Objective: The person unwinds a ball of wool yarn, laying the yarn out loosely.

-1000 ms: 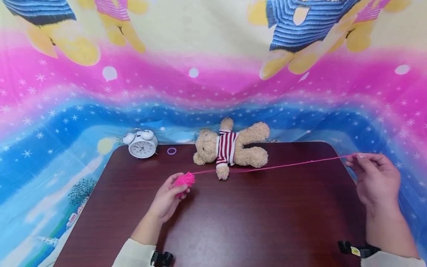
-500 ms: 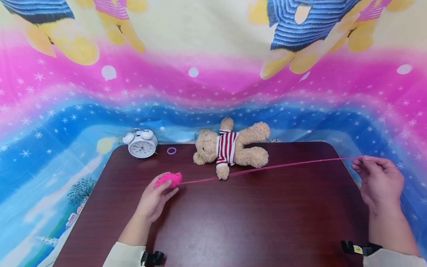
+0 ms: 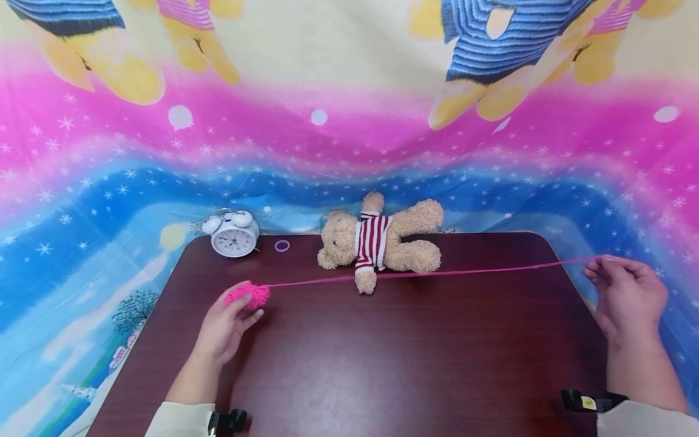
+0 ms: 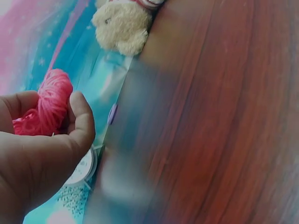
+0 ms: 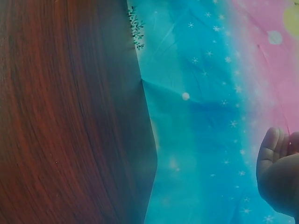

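My left hand (image 3: 225, 321) holds a small bundle of bright pink yarn (image 3: 248, 295) between thumb and fingers, over the left part of the table. In the left wrist view the looped yarn (image 4: 53, 102) shows between the curled fingers. From the bundle a single pink strand (image 3: 480, 271) runs nearly straight across to the right. Its far end is pinched between the thumb and fingertips of my right hand (image 3: 630, 297), past the table's right edge. In the right wrist view only part of the right hand (image 5: 280, 172) shows, at the right border.
A teddy bear (image 3: 371, 240) in a red-striped shirt lies at the table's back edge; the strand passes over its lower arm in the head view. Left of it are a purple ring (image 3: 281, 246) and a white alarm clock (image 3: 235, 237). A printed cloth (image 3: 317, 145) hangs behind the table (image 3: 382, 364).
My left hand has moved left with the yarn bundle, and the strand between the hands has grown longer. My right hand has shifted slightly right, still pinching its end.
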{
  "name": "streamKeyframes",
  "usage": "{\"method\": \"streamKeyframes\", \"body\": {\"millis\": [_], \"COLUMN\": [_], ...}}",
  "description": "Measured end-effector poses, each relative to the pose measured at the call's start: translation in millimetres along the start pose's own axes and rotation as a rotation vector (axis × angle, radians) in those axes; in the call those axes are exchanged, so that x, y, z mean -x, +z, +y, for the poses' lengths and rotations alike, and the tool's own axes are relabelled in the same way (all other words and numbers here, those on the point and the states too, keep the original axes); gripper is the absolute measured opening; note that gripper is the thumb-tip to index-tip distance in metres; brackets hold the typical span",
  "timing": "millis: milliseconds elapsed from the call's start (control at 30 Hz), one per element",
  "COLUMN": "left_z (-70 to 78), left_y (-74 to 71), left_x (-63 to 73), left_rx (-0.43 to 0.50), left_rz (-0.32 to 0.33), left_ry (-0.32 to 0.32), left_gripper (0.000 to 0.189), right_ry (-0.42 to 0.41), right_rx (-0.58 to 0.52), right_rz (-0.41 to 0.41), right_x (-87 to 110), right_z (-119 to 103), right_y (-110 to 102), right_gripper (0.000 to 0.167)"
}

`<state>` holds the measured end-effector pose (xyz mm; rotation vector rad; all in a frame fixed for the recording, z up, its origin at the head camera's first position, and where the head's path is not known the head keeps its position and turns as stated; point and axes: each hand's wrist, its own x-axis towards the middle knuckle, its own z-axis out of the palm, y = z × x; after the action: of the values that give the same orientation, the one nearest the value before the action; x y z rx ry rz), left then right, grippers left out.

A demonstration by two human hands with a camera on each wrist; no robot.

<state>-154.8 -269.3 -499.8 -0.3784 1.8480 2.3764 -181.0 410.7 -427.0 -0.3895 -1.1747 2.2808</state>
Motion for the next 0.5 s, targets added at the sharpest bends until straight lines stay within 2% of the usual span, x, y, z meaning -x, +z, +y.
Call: {"method": "streamKeyframes", "body": {"millis": [200, 267, 333, 433, 500], "left_z": [4.5, 6.3, 7.9, 8.7, 8.0], "left_y": [-16.1, -20.9, -24.6, -27.2, -26.6], "left_x": [0.2, 0.0, -0.3, -1.3, -1.8], "left_rx": [0.047, 0.063, 0.076, 0.082, 0.076], "left_rz": [0.051, 0.063, 0.07, 0.07, 0.075], "left_ry": [0.033, 0.043, 0.055, 0.075, 0.089], "left_gripper": [0.052, 0.052, 0.054, 0.058, 0.055], "right_ry": [0.034, 0.07, 0.129, 0.216, 0.262], "right_rx": [0.002, 0.016, 0.036, 0.169, 0.337], "right_rz": [0.019, 0.018, -0.024, -0.121, -0.223], "right_x": [-3.7, -4.7, -5.2, -5.7, -6.9], "right_z": [-0.7, -1.4, -2.1, 0.3, 4.2], "right_y": [-3.0, -4.7, -7.4, -12.1, -16.1], "right_gripper": [0.018, 0.015, 0.01, 0.006, 0.006]}}
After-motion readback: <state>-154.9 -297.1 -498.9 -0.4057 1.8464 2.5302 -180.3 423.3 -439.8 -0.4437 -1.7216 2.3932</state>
